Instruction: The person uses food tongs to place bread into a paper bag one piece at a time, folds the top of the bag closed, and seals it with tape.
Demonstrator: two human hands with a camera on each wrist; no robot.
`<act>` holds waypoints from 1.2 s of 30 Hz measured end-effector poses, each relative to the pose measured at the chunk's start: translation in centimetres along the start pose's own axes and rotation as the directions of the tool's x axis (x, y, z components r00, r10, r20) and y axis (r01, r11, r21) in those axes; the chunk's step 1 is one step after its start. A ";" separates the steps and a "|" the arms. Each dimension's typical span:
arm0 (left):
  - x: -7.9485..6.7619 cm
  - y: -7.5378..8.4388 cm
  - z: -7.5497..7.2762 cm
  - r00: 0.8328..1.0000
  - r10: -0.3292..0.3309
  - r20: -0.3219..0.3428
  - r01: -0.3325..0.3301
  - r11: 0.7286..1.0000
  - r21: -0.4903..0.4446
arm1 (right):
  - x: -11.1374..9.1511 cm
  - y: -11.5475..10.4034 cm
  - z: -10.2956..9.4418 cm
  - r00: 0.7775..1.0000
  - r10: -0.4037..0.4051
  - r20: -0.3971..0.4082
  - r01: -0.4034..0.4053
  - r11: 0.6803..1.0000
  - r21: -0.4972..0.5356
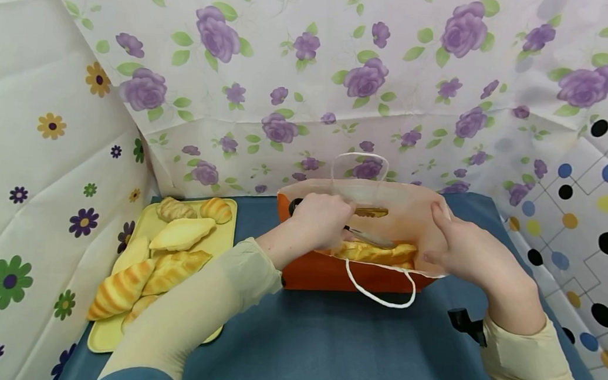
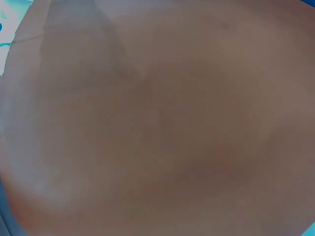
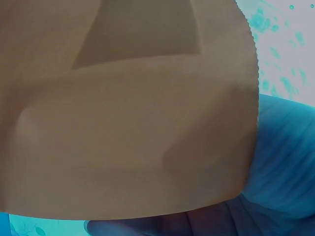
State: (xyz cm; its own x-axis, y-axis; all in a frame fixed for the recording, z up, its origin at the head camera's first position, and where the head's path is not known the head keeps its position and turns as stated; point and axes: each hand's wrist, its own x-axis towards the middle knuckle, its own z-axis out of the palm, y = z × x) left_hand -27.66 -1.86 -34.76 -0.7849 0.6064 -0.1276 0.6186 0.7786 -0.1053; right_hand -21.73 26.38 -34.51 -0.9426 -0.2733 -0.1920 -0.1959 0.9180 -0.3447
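Observation:
An orange paper bag (image 1: 351, 276) with a pale inside and white cord handles stands upright, its mouth spread. Over the mouth, my left hand (image 1: 320, 222) grips a pair of tongs (image 1: 372, 238); their black end shows left of the hand and two metal arms reach to the right, spread apart. Below the tongs, a golden-yellow bread (image 1: 376, 253) lies inside the bag. At the bag's right side my right hand (image 1: 466, 248) holds the rim, thumb up; some fingers are hidden. Brown paper fills the left wrist view. In the right wrist view, fingers (image 3: 147, 227) show under the paper's edge.
On the left, a yellow tray (image 1: 224, 208) carries several breads, among them a striped loaf (image 1: 122, 289) and a small roll (image 1: 216, 210). A blue cloth (image 1: 346, 340) covers the table. Flowered sheets (image 1: 311, 84) hang behind and left, a dotted one (image 1: 592, 234) at right.

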 end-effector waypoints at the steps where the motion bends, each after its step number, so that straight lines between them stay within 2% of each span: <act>1: -0.1 0.0 0.0 1.000 0.004 -0.005 -0.004 1.000 -0.007 | 0.0 0.0 0.0 1.000 -0.001 -0.001 0.001 1.000 -0.001; 14: -1.0 -0.8 -0.6 1.000 -0.003 -0.003 0.002 0.992 -0.124 | 0.1 0.1 0.1 1.000 0.016 -0.011 -0.017 1.000 -0.008; 22: -2.5 -1.5 -0.6 0.995 0.007 -0.097 -0.029 0.973 -0.231 | 0.1 0.1 0.1 1.000 0.026 -0.004 -0.026 1.000 -0.007; 36: -4.8 -2.4 -0.3 0.969 0.020 -0.248 -0.109 0.930 -0.351 | 0.2 0.1 0.2 1.000 0.011 -0.001 -0.011 1.000 -0.017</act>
State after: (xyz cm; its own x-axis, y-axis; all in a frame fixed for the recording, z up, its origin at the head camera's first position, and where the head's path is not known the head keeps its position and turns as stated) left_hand -25.34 -6.59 -33.60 -0.7565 0.6431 0.1188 0.6486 0.7145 0.2622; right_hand -21.87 26.40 -34.73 -0.9450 -0.2628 -0.1946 -0.1900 0.9256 -0.3273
